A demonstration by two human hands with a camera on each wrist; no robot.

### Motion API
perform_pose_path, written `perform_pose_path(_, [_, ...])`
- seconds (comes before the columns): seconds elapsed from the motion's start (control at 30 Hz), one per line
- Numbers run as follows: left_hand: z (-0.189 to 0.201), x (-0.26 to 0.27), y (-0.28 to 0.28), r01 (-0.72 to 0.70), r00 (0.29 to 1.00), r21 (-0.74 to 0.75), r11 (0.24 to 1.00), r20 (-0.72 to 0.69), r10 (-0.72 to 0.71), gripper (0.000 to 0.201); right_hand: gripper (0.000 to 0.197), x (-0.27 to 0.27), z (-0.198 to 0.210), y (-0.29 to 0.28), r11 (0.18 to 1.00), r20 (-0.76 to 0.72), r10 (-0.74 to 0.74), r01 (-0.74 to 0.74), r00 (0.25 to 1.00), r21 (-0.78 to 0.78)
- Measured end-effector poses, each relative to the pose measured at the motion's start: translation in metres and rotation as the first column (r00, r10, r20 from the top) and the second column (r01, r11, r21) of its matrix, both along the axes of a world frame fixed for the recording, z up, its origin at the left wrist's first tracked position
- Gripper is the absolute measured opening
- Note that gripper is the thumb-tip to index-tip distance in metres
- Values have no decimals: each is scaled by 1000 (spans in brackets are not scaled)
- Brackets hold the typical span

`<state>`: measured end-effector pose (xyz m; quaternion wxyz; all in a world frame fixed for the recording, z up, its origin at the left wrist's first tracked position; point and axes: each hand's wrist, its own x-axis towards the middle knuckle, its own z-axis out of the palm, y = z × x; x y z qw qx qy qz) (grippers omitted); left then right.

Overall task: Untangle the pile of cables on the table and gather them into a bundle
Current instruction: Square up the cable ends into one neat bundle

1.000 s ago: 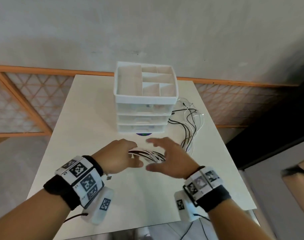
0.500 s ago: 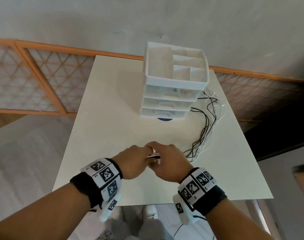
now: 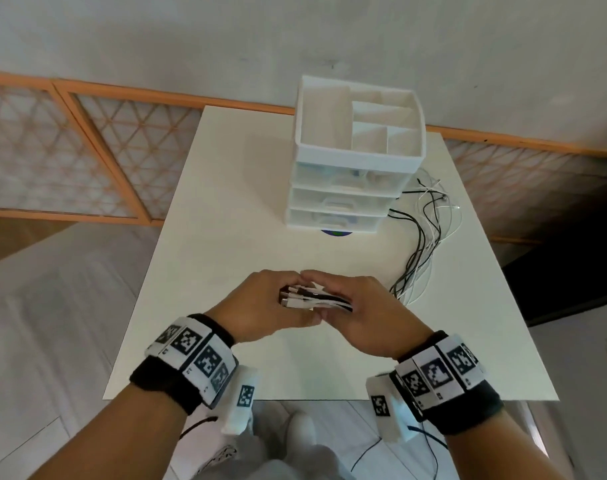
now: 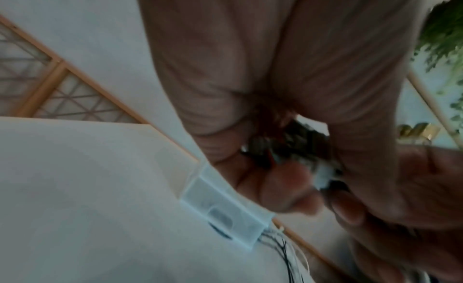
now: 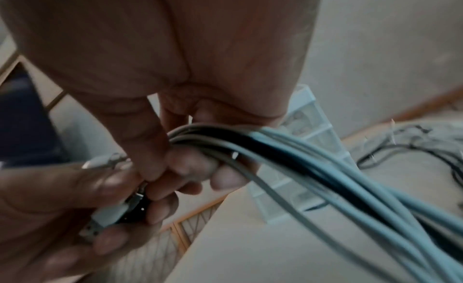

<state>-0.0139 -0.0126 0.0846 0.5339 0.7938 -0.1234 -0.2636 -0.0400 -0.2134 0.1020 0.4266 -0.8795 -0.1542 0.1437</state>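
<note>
A bundle of black and white cables [image 3: 312, 298] is held between both hands near the front middle of the white table [image 3: 225, 237]. My left hand [image 3: 260, 304] grips the plug ends [image 5: 110, 212] of the bundle [image 4: 295, 148]. My right hand [image 3: 360, 310] curls around the cable strands [image 5: 288, 148] just behind the plugs. From there the cables [image 3: 423, 251] trail across the table to the right of the drawer unit, lying loose.
A white plastic drawer unit [image 3: 357, 161] with open top compartments stands at the back middle of the table. A small blue disc [image 3: 336, 233] lies under its front edge. An orange-framed lattice screen [image 3: 87, 150] runs behind the table. Floor lies beyond the table's edges.
My right hand has gone from spread open over the cables to curled around them. Both hands have come together, and the plug ends now show between them.
</note>
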Motion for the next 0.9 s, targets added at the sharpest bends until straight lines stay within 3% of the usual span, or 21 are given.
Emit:
perform_pose_path(0.07, [9, 5, 0, -61, 994, -151, 987, -98, 46, 37, 47, 0, 0, -9, 989, -55, -27, 34, 998, 141])
perform_pose_path(0.17, [19, 5, -10, -290, 939, -390, 874, -295, 180, 51, 43, -1, -5, -24, 958, -45, -79, 89, 996, 273])
perform_pose_path(0.27, [21, -2, -30, -367, 894, -415, 833, -405, 192, 80, 38, -1, -7, -31, 955, 15, -76, 69, 997, 289])
perform_pose_path(0.37, [23, -7, -47, -423, 858, -422, 802, -471, 205, 88, 36, -1, -9, -35, 952, 93, -61, 30, 994, 305])
perform_pose_path(0.5, [25, -12, -61, -429, 862, -393, 813, -447, 238, 86, 41, -2, -16, -40, 992, 262, 31, -62, 965, 110])
perform_pose_path(0.67, [24, -20, -70, -305, 908, -308, 901, -378, 179, 84, 38, -3, -25, -48, 996, 302, 72, -55, 951, -66])
perform_pose_path(0.8, [15, -23, -75, -346, 925, -265, 900, -257, 280, 49, 23, -5, -31, -49, 993, 208, 40, -62, 977, 103])
perform_pose_path(0.9, [12, -22, -75, -395, 913, -303, 867, -230, 335, 49, 48, -9, -21, -51, 938, 16, -85, 74, 996, 340])
